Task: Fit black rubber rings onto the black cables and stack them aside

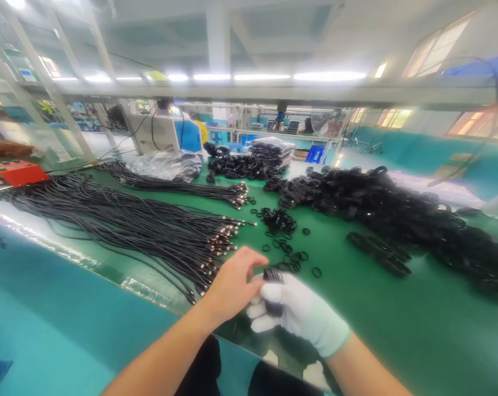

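Observation:
My right hand [298, 308], in a white glove, is closed around a black ribbed cylindrical piece [273, 294] near the table's front edge. My bare left hand [236, 283] meets it from the left, thumb against the piece and index finger curved above it, with a gap between them. Just beyond my hands, small black rings [290, 261] lie scattered on the green table mat [335, 297], with a small heap of rings [278, 220] behind them. Black cables [149, 220] stretch to the left, their metal-tipped ends close to my left hand.
A large pile of black coiled parts [368, 201] covers the right side. Another bundle of cables [191, 188], clear plastic bags [164, 166] and more coiled parts [249, 165] lie at the back. A red control box [17, 172] stands far left. A shelf beam [240, 91] spans overhead.

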A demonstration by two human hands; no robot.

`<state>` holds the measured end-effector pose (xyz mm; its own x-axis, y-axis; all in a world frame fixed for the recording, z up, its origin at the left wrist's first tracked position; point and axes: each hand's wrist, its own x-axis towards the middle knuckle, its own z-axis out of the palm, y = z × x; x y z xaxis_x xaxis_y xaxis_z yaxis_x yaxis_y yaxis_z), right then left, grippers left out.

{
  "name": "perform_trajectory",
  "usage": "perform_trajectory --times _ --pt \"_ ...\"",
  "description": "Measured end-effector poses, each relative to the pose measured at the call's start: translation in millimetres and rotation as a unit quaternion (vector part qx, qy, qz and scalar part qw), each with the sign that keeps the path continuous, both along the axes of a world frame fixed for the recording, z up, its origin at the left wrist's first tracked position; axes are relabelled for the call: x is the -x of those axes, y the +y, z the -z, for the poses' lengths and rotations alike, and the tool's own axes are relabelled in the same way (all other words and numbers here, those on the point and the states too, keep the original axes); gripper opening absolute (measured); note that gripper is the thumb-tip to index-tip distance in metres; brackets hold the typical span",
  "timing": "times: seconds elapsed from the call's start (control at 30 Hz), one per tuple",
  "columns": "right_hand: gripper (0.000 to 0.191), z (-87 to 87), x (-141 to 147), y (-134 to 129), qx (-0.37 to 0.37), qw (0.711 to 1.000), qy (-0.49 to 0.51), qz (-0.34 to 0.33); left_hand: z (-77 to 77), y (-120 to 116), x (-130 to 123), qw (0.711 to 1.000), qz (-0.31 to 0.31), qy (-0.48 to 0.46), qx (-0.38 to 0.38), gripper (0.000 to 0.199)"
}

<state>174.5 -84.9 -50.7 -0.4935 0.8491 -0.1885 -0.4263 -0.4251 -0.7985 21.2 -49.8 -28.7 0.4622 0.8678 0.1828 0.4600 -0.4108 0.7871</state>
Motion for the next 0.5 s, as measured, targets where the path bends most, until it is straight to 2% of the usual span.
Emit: perform_trajectory --times 0.1,0.2,0.33,0.4,0.5 --pt "0.020 2.1 -3 3 -0.013 0.999 0.029 0.028 0.4 -13 3 0.999 0.014 0.031 -0.006 0.014" --pt "0.021 4.4 -9 4 -0.018 0.998 0.050 0.015 0.2 -20 6 0.998 0.045 0.033 0.012 0.006" --pt "0.031 7.2 -21 6 0.030 0.997 0.051 -0.042 -6.8 -9 8 0.996 -0.003 -0.049 0.071 0.012" --pt "0.030 8.4 -22 6 0.021 0.998 0.030 -0.059 -9.2 -4 5 0.997 -0.035 -0.051 0.039 0.012" --pt "0.026 10.4 -17 6 -0.015 0.998 -0.012 -0.056 -6.1 -2 -4 0.999 -0.045 -0.009 -0.015 0.013"
